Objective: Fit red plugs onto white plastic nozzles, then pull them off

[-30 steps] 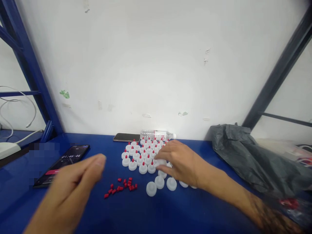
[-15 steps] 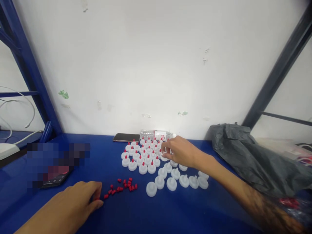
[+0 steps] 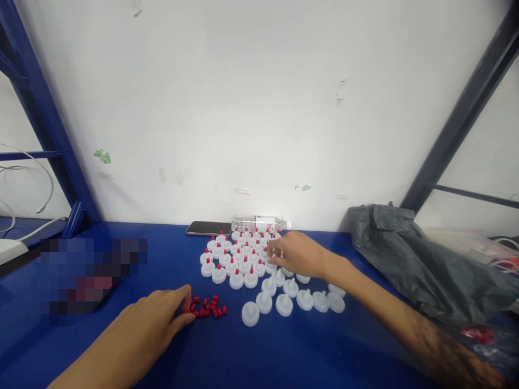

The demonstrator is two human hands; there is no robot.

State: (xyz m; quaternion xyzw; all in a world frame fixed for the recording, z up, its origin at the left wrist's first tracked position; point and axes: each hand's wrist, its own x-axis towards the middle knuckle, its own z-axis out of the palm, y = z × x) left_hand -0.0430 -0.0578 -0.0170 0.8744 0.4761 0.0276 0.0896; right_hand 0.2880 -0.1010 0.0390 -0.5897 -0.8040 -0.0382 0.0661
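Head view | left hand [image 3: 152, 324]: fingers curled, thumb slightly apart, right at the small red cylindrical plastic caps [image 3: 214, 312], can't tell if one's pinched | right hand [image 3: 302, 254]: fingers bent down over round white plastic lids with red tips [image 3: 236, 280], grip hidden | bare-nozzled translucent white lids [image 3: 284, 306] sit nearer the camera

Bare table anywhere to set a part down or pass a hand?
Free: front stretch between the forearms, nearer than the plain white lids; left patch between left hand, phone and red-tipped lids; strip behind right hand, between bottle and grey bag. Crowded: lid cluster, red caps at left fingertips.
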